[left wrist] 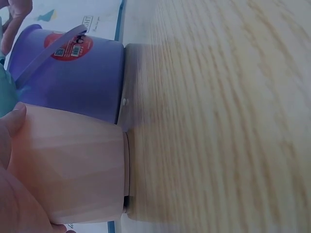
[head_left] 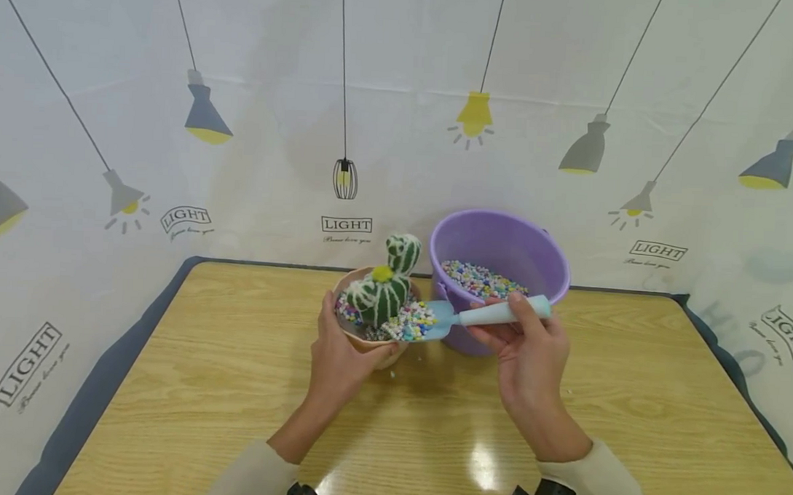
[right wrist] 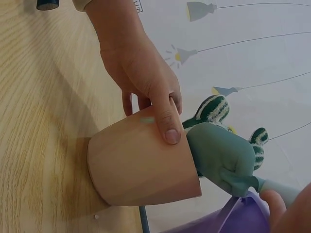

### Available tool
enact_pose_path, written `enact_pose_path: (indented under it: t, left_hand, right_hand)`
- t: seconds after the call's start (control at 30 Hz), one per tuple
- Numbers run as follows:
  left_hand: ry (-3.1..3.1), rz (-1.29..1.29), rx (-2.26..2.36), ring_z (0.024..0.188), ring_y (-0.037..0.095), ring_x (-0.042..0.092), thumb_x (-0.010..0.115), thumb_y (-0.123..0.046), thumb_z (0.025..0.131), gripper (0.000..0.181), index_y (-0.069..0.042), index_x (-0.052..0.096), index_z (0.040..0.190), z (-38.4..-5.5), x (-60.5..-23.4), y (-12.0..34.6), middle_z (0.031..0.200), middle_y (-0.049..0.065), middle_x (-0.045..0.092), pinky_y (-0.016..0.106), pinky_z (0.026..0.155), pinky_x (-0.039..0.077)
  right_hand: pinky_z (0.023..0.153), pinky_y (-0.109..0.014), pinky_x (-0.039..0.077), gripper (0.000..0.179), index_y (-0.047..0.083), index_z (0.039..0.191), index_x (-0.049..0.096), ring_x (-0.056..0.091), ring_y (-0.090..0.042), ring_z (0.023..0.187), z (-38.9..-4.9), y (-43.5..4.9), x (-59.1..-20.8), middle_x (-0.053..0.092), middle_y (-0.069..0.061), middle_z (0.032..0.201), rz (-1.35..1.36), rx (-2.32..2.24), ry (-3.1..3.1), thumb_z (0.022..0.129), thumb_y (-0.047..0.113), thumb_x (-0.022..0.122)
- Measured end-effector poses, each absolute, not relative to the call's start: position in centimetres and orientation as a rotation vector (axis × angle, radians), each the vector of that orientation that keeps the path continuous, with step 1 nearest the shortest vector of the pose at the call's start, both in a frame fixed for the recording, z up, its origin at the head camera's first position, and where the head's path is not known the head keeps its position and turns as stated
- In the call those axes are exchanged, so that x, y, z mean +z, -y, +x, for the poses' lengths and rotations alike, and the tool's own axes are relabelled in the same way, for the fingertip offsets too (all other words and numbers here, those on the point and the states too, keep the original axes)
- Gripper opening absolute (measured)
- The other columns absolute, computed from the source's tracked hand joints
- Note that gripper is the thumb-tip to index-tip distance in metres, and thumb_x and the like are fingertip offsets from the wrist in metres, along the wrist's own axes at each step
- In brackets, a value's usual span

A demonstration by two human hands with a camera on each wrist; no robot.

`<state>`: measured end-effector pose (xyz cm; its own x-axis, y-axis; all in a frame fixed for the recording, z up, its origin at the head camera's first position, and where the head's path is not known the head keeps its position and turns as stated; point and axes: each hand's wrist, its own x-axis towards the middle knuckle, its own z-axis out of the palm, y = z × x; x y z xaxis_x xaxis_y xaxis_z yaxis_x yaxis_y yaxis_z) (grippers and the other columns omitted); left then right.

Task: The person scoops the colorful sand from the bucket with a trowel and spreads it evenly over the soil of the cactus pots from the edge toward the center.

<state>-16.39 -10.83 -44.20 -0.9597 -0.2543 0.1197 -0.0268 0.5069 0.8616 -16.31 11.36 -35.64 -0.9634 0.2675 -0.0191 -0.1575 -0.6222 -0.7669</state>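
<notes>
My left hand [head_left: 340, 369] grips a peach-coloured flower pot [right wrist: 143, 162], its thumb lying against the near outer wall. In the pot stands a green-and-white striped cactus [head_left: 387, 299] with a yellow flower, and colourful beads lie around its base. My right hand [head_left: 533, 361] holds a light blue hand trowel [head_left: 499, 314] by its handle. Multicoloured beads [head_left: 415, 322] lie at the trowel's tip, which is over the right side of the pot's rim. In the right wrist view, the underside of the trowel's blade hides part of the cactus.
Just right of the pot stands a purple bucket [head_left: 502, 236] with more beads inside; its handle [left wrist: 53, 54] hangs down the side. A few loose beads are on the wooden table [head_left: 235, 358]. Behind hangs a white cloth [head_left: 262, 163] printed with lamps.
</notes>
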Motion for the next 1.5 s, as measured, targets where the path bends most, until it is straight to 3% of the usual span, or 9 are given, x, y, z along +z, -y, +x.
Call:
enact_pose_path:
  t: [0.2, 0.63, 1.07, 1.3, 1.5]
  left_hand:
    - [2.533, 0.247, -1.438, 0.130, 0.048, 0.039, 0.087, -0.057, 0.061, 0.133, -0.020, 0.002, 0.157, -16.4, -44.1, 10.8, 0.156, 0.011, 0.026, 0.064, 0.104, 0.036]
    - [2.535, 0.222, -1.379, 0.127, 0.048, 0.043, 0.086, -0.057, 0.061, 0.132, -0.018, 0.005, 0.157, -16.3, -44.3, 11.0, 0.155, 0.012, 0.029, 0.064, 0.102, 0.038]
    - [2.558, 0.240, -1.385, 0.128, 0.048, 0.041, 0.088, -0.055, 0.059, 0.133, -0.020, 0.004, 0.157, -16.3, -44.0, 11.1, 0.154, 0.012, 0.029, 0.064, 0.104, 0.035]
    - [2.567, 0.209, -1.418, 0.135, 0.043, 0.035, 0.087, -0.058, 0.060, 0.136, -0.021, 0.000, 0.157, -16.6, -44.0, 11.4, 0.159, 0.011, 0.021, 0.065, 0.107, 0.030]
    - [2.552, 0.170, -1.409, 0.135, 0.039, 0.037, 0.087, -0.057, 0.060, 0.134, -0.020, 0.002, 0.157, -16.7, -44.2, 11.5, 0.159, 0.010, 0.022, 0.063, 0.106, 0.033]
  right_hand:
    - [0.066, -0.046, 0.058, 0.021, -0.002, 0.102, 0.054, 0.073, -0.028, 0.071, -16.4, -11.2, -35.4, 0.071, -0.016, 0.081, -0.197, 2.616, 1.281, 0.093, 0.013, 0.066]
    - [0.058, -0.042, 0.058, 0.020, 0.002, 0.102, 0.052, 0.072, -0.024, 0.064, -16.8, -11.0, -34.7, 0.071, -0.013, 0.081, -0.134, 2.540, 1.388, 0.093, 0.013, 0.066]
    - [0.055, -0.043, 0.058, 0.029, 0.004, 0.094, 0.048, 0.072, -0.026, 0.068, -17.2, -10.6, -33.5, 0.071, -0.014, 0.084, -0.095, 2.450, 1.494, 0.088, 0.018, 0.073]
    - [0.051, -0.040, 0.058, 0.032, 0.003, 0.091, 0.048, 0.071, -0.026, 0.068, -17.7, -10.3, -32.4, 0.070, -0.017, 0.086, -0.014, 2.386, 1.570, 0.085, 0.017, 0.076]
    - [0.055, -0.042, 0.059, 0.031, 0.004, 0.091, 0.050, 0.072, -0.026, 0.071, -18.3, -10.0, -31.3, 0.070, -0.016, 0.087, 0.037, 2.328, 1.641, 0.084, 0.017, 0.077]
